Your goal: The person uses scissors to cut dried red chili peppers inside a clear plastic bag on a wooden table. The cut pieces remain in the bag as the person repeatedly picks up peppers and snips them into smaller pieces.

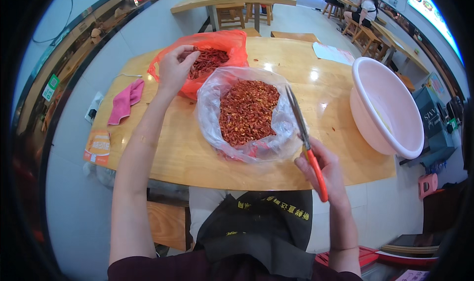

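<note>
My left hand [178, 69] is at the left edge of an open red plastic bag [237, 48] of whole dried red chilies [210, 62]; its thumb and fingertips are near the chilies, and whether they pinch any cannot be told. In my right hand [324, 168] is a pair of scissors [300, 122] with red handles, blades pointing up and away, seemingly closed. Between the hands a clear plastic bag [211, 107] stands open on the wooden table [177, 151], filled with cut chili pieces and seeds [246, 112]. It touches the red bag.
A pink cloth [126, 101] and an orange printed card [97, 147] lie at the left. At the right, a large pale pink plastic basin [385, 110] leans tilted by the table edge. A paper sheet [333, 53] lies at the far edge. Two people sit in the far right background.
</note>
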`<action>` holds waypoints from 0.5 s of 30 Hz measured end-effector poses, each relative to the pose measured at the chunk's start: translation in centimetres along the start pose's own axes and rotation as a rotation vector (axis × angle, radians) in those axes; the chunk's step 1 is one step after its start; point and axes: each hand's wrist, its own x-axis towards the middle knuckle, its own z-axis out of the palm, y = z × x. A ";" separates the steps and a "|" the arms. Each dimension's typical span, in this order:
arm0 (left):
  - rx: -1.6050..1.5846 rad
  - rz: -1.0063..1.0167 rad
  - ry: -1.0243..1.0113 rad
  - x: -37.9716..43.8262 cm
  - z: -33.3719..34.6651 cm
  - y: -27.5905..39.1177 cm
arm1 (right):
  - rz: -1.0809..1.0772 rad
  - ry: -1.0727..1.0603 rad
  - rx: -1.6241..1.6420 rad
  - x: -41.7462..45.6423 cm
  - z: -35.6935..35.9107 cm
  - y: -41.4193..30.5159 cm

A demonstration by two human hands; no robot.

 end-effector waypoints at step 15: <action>-0.856 -0.344 -0.650 -10.3 7.3 5.1 | -0.154 0.252 -0.523 0.9 5.1 0.7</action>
